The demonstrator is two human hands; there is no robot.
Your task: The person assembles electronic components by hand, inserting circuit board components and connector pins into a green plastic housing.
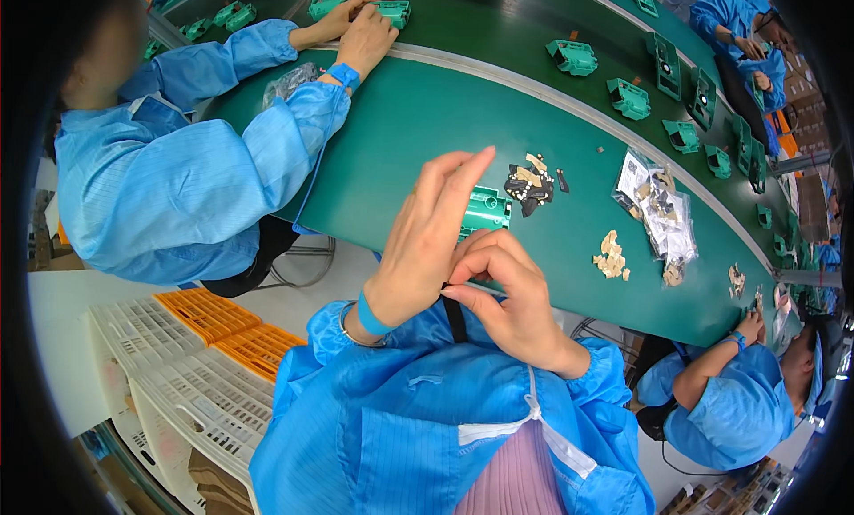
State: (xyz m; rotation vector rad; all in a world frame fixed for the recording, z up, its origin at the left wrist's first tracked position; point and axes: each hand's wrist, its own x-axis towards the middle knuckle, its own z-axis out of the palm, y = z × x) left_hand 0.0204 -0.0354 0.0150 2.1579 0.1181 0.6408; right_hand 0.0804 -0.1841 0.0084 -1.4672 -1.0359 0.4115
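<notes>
My left hand (427, 239) is raised close to my chest and holds a small green plastic part (486, 210) between thumb and fingers, index finger stretched up. My right hand (507, 293) is curled just below it, fingertips pinched at the part's lower edge and touching the left hand. A black strap (455, 319) hangs under the hands. Both wrists sit in blue sleeves, with a blue wristband (371, 317) on the left. Beyond the hands, a heap of small black and tan pieces (530, 184) lies on the green table (400, 132).
Clear bags of small parts (658, 213) and loose tan pieces (610, 255) lie to the right. Green parts (628, 97) ride the conveyor behind. A person in blue (178, 159) works at left, another (729, 390) at right. White and orange crates (205, 355) stand low left.
</notes>
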